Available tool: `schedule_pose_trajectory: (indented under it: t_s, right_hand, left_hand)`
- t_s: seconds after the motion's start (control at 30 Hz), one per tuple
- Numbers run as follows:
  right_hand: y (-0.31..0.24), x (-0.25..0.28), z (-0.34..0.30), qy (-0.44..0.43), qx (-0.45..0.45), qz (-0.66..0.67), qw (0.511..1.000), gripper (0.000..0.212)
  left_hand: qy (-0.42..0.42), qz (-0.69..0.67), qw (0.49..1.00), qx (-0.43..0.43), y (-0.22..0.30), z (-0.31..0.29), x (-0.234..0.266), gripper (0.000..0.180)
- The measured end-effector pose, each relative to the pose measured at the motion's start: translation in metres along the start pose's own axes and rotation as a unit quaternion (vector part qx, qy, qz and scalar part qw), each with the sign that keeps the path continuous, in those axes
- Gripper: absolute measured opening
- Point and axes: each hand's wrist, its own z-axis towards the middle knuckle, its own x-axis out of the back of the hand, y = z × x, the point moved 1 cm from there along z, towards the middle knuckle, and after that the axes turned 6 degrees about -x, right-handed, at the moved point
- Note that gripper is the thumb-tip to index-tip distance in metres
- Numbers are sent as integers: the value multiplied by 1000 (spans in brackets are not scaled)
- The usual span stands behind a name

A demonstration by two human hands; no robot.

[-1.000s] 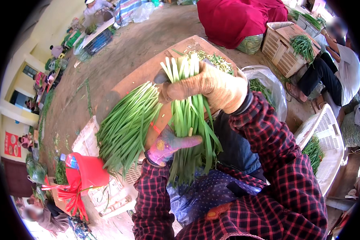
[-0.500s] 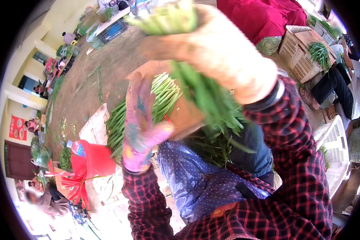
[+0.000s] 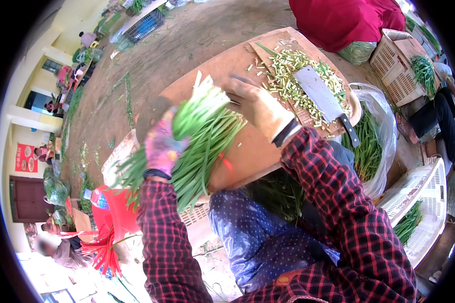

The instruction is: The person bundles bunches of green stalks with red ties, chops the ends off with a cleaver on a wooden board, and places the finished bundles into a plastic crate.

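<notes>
Currently gripping a bunch of green stalks [image 3: 202, 111] in the left hand [image 3: 164, 144], in a pink and purple glove, closed around the stems below the pale cut ends. Tilting it, too, pale ends up toward the table's [image 3: 247, 156] middle, leaves down to the left (blurred there, so hard to part leaf from leaf). Holding out the right hand [image 3: 258, 103], in a tan glove, near those ends: fingers extended, clasping nothing visible. Cannot tell whether touching the ends or just short of them.

Beneath the raised bunch, at the left of the brown table: a larger pile of stalks [image 3: 212, 141], leaves hanging over the near edge. Impossible to say whether in contact with the bunch.

Farther right on the table: a small board [image 3: 255, 46] strewn with chopped stem pieces [image 3: 288, 70], and, lying flat on top, a cleaver [image 3: 318, 93], black handle pointing back toward the right sleeve [image 3: 333, 187]. Just beside the board, a clear plastic bag [image 3: 387, 134] with more greens inside. Beyond the left sleeve [image 3: 169, 242], a red bucket [image 3: 124, 207]; over the lap, a blue dotted apron [image 3: 258, 245].
</notes>
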Motion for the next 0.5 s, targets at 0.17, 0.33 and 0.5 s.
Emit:
schedule_pose_trajectory:
  t_s: [0.17,0.33,0.5]
  right_hand:
    - [-6,47,11,180,19,-177,967,45]
    - [-12,25,43,100,145,-318,932,55]
    - [23,10,66,122,181,-577,787,44]
  left_hand:
    - [-62,-5,997,41,-22,3,-46,85]
    - [-40,32,998,-22,-30,8,-51,85]
    - [-32,27,999,-13,-30,14,-56,89]
